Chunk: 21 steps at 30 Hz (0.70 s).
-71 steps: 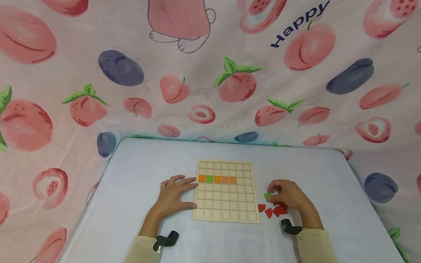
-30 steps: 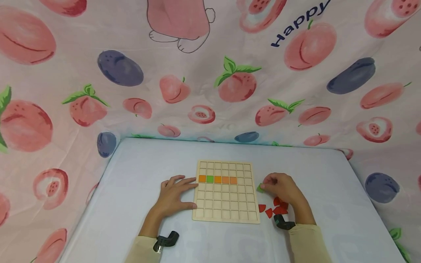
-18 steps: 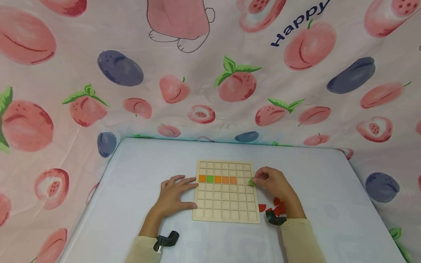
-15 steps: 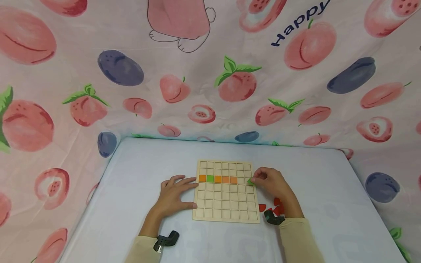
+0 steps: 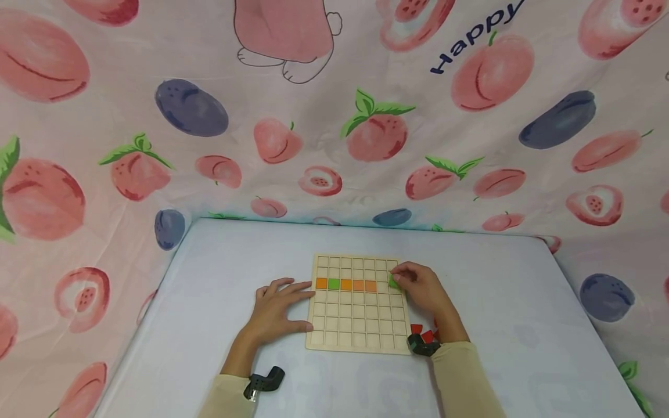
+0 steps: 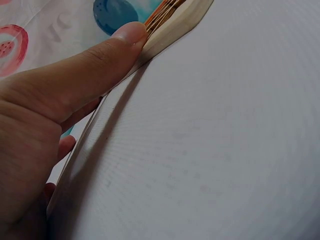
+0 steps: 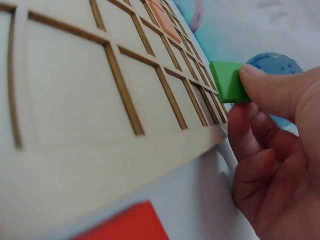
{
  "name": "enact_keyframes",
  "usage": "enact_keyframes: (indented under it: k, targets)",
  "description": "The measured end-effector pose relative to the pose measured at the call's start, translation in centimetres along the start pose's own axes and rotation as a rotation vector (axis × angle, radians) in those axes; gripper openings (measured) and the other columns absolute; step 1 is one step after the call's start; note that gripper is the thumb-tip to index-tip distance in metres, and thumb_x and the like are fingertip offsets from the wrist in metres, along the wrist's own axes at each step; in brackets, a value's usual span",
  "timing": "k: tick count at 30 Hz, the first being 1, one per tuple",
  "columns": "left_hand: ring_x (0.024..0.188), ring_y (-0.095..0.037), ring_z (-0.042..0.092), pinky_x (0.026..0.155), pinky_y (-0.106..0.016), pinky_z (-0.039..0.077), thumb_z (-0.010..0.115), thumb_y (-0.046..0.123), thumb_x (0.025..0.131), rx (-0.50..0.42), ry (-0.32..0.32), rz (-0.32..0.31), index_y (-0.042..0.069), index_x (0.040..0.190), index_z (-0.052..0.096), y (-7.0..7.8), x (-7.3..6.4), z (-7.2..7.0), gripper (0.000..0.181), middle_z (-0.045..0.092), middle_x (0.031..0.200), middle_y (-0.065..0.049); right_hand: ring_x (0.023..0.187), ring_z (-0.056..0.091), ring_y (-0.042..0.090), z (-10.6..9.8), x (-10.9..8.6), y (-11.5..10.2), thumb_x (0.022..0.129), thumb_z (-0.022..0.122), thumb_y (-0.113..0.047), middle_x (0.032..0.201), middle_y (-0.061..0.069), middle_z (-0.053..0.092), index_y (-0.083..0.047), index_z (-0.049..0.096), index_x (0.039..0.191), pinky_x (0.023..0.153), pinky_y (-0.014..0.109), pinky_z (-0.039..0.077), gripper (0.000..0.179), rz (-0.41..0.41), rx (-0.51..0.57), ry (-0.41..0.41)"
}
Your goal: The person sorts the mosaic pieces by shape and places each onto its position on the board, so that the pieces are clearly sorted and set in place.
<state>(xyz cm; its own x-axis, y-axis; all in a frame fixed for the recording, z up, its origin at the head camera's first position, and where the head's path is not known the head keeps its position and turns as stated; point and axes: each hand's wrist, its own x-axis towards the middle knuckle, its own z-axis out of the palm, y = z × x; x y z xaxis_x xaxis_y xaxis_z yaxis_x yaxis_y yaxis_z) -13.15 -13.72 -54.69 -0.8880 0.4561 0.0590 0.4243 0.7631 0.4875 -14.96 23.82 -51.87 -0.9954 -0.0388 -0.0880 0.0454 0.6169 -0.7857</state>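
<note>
A pale wooden grid board (image 5: 355,321) lies on the table, with square pockets. In its third row from the back sit a green tile (image 5: 333,284) and several orange tiles (image 5: 346,285), side by side from the left. My left hand (image 5: 273,312) rests at the board's left edge, fingers spread and thumb touching the rim. Thumb and fingers of my right hand (image 5: 424,288) pinch a small green square tile (image 7: 228,82) over the right end of that same row. The right wrist view shows this tile tilted, above the pockets.
Red pieces (image 5: 416,328) lie beside the board's right edge, partly hidden by the right forearm and wrist camera (image 5: 422,346). The white table (image 5: 235,249) ends at a fruit-printed cloth (image 5: 324,145) behind.
My right hand has carried the green tile from beside the red pieces, up and left, to over the board's right column. The left hand has stayed put.
</note>
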Motion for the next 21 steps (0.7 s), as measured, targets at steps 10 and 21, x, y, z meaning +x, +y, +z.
enact_keyframes:
  k: [10,21]
  targets:
    - [0.147,-0.022,0.035,0.105,-0.054,0.025,0.079,0.066,0.074,-0.007,-0.007,-0.003,0.037,0.140,0.062,0.1,0.0,-0.1,0.074,0.050,0.155,0.016,0.085,0.061,0.017,0.6,0.8,0.6,0.097,0.071,-0.020,0.099,0.006,0.073,-0.011,0.076,0.108,0.079,0.033,0.049,0.016,0.061,0.068,-0.015]
    - [0.147,-0.022,0.034,0.105,-0.053,0.024,0.081,0.065,0.074,-0.015,-0.011,-0.011,0.038,0.140,0.062,0.1,0.0,-0.1,0.074,0.050,0.155,0.017,0.083,0.058,0.019,0.8,0.6,-0.5,0.094,0.074,-0.029,0.098,0.000,0.074,-0.021,0.080,0.104,0.077,0.034,0.046,0.014,0.067,-0.030,-0.022]
